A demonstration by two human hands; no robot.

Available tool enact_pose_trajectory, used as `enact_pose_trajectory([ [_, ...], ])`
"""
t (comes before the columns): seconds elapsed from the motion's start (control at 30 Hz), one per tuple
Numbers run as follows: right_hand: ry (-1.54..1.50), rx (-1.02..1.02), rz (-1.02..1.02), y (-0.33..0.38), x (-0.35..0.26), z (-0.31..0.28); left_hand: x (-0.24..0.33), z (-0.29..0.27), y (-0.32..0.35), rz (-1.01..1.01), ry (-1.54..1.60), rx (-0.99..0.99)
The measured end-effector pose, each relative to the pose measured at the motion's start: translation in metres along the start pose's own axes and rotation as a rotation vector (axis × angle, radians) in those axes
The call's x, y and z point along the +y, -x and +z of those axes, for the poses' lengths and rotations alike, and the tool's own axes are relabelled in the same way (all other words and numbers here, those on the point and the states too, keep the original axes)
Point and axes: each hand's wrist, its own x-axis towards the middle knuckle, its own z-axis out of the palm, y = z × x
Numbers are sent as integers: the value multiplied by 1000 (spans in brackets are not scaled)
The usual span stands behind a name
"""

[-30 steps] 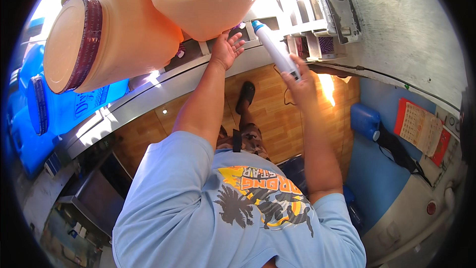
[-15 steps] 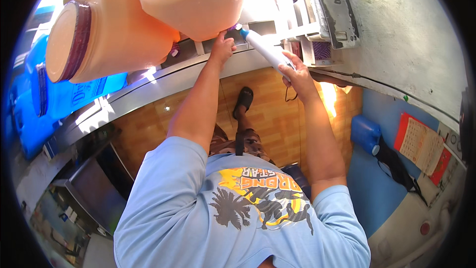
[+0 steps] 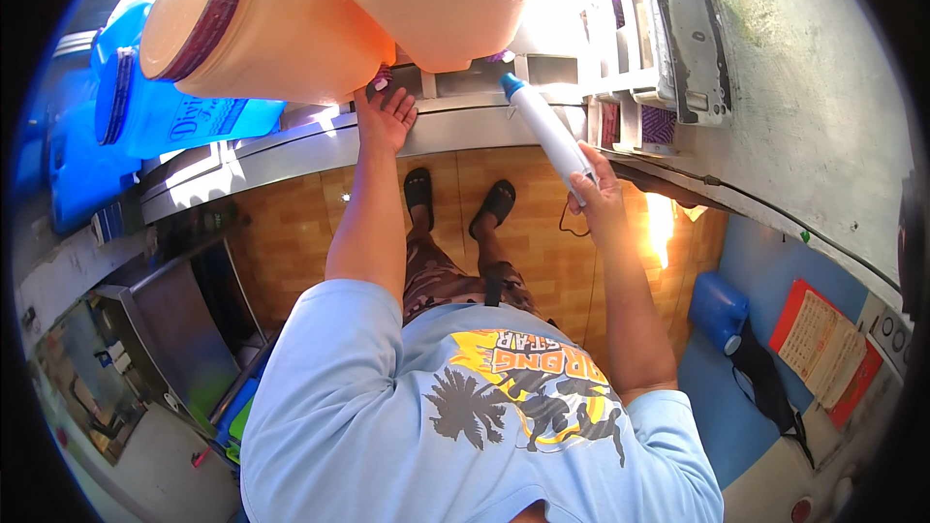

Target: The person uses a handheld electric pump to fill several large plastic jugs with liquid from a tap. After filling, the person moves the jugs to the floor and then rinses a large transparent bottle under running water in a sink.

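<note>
Your right fingers (image 3: 595, 163) wrap the white tool (image 3: 550, 131) at the metal desk's (image 3: 465, 134) edge, your left fingers (image 3: 399, 107) spread empty beside the left peach jug (image 3: 291, 19) — angle the blue tip (image 3: 511, 85) clear of them

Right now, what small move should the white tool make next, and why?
Probably swing the white tool leftward, toward the left purple piece: the left hand is open just below that piece, while the tool's blue tip stands apart from it.
</note>
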Motion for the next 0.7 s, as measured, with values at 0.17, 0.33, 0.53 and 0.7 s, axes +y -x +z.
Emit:
enact_pose_trajectory([
  [0.17, 113, -106, 63, 4, 4, 32, 12, -7, -18, -63, -79, -49],
  [0.33, 236, -174, 45, -10, -5, 75, 14, -9, -25, -81, -163, -69],
  [0.53, 250, -213, 59, -30, -19, 122, 14, -10, -27, -101, -129, -68],
  [0.7, 247, -197, 113, -31, -22, 135, 14, -10, -31, -132, -121, -65],
])
